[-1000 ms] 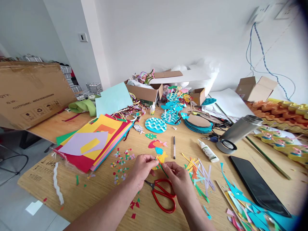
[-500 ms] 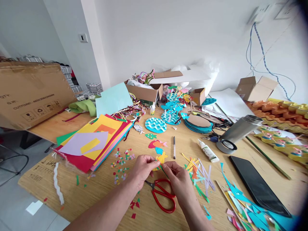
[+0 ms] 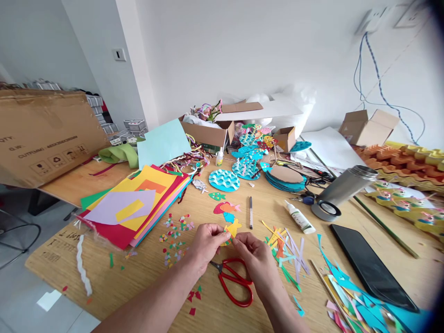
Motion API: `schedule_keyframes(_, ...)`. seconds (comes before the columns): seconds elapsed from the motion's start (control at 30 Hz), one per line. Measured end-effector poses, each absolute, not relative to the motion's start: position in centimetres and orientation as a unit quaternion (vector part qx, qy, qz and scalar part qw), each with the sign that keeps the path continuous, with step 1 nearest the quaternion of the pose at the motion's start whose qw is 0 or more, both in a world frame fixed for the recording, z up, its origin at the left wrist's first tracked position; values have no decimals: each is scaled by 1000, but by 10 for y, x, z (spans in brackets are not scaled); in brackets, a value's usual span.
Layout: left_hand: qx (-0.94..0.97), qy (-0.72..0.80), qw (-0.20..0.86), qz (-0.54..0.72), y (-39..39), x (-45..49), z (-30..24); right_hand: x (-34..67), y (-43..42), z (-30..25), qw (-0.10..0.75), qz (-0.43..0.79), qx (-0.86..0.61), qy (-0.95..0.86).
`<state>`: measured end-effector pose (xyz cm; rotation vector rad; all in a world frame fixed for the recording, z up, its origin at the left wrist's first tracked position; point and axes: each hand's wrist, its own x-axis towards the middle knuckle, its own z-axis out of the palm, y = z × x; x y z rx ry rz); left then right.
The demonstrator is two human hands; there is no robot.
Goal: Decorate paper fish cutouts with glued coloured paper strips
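My left hand [image 3: 205, 241] and my right hand [image 3: 255, 255] meet over the wooden table [image 3: 145, 273], fingers pinched on a small yellow paper fish [image 3: 231, 229]. The fish's tail pokes up between my fingertips; the rest is hidden. Red-handled scissors [image 3: 234, 279] lie on the table just below my hands. Beyond the fish lie a red and blue paper fish [image 3: 225, 209] and a small green one [image 3: 217, 196].
A stack of coloured paper sheets [image 3: 137, 203] lies left, paper confetti [image 3: 175, 231] beside it. A pen [image 3: 250, 212], glue bottle [image 3: 300, 217], paper strips [image 3: 287, 249], steel flask [image 3: 343, 187], black tablet [image 3: 371, 268] and blue wave discs [image 3: 224, 180] lie right and behind. Cardboard boxes [image 3: 208, 132] stand at the back.
My right hand has drawn slightly closer to the left one on the yellow fish. Otherwise the hands stay in place.
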<state>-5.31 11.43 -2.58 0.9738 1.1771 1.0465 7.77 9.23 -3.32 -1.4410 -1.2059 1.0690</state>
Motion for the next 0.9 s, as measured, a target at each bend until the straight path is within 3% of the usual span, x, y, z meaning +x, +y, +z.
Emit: schedule_keyframes(0.9,404,499,635,430,113,-55,-21,90,96,-29,435,473,-563,-520)
